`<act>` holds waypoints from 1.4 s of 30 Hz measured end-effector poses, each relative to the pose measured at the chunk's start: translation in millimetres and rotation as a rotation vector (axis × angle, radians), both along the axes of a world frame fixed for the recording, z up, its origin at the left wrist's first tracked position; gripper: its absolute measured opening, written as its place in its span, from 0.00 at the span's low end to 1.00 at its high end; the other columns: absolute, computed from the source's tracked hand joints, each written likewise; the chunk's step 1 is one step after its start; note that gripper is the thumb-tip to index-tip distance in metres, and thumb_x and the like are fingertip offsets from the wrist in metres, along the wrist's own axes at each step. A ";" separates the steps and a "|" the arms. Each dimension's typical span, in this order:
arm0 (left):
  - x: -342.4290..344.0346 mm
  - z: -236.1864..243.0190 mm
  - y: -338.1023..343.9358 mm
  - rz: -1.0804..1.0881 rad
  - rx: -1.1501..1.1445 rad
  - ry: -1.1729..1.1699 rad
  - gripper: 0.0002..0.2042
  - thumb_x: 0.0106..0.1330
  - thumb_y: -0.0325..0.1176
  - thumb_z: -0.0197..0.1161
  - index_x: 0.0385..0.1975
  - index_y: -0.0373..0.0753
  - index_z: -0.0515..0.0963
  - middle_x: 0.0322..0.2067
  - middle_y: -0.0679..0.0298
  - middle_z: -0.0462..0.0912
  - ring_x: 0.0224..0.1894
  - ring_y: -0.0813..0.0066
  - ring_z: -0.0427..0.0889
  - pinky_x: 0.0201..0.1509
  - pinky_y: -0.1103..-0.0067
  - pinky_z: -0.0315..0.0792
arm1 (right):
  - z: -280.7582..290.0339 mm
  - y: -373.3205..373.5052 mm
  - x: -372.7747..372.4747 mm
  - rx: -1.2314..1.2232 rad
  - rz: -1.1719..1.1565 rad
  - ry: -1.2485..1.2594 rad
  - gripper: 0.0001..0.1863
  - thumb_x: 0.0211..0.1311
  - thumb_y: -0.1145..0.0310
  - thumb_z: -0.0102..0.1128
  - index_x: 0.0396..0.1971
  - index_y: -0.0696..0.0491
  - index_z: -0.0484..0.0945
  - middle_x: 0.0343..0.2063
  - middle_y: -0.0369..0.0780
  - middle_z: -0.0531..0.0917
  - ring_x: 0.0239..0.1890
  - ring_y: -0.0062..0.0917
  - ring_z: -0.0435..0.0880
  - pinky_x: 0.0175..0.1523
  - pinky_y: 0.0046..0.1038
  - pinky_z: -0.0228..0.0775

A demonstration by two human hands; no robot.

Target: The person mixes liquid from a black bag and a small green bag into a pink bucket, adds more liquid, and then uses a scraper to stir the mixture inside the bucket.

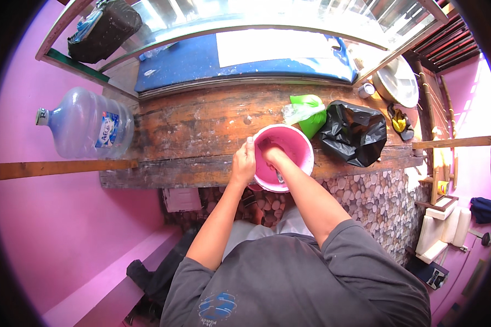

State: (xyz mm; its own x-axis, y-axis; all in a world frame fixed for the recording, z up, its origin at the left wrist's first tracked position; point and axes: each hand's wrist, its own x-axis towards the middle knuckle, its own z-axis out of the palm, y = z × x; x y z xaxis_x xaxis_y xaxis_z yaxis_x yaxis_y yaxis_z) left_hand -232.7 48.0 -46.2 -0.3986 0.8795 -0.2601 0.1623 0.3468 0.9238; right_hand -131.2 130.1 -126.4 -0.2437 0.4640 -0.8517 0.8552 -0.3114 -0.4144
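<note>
Grey T-shirt cloth fills six o'clock, closest to the view. At ten o'clock, a large clear water jug is at the left end of the wooden table. The left hand clasps a pink bucket at the bucket's nine o'clock. Work inside it looks under way, not finished; how much is left cannot be told. The bucket is at the table's near edge, round-mouthed and pale-rimmed, its contents unclear. The right hand reaches into it, fingers obscured, so spread or pinching I cannot tell. At the bucket's one o'clock is a green plastic bag; toward two, a crumpled black plastic bag.
</note>
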 end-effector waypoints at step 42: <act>35.3 -7.2 -47.8 0.207 0.180 0.267 0.18 0.75 0.38 0.45 0.54 0.31 0.71 0.44 0.42 0.80 0.48 0.46 0.80 0.51 0.64 0.72 | 9.8 12.3 20.2 0.208 0.458 -0.159 0.11 0.53 0.70 0.53 0.24 0.56 0.85 0.25 0.47 0.86 0.28 0.35 0.87 0.39 0.38 0.78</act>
State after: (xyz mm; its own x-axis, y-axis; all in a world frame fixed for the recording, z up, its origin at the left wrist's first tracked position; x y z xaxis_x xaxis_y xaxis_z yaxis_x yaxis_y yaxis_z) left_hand -197.4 0.2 -53.4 -0.6051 0.7957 0.0281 0.3492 0.2335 0.9075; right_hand -111.0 142.4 -116.5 -0.3360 0.5035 -0.7960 0.9418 0.1839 -0.2813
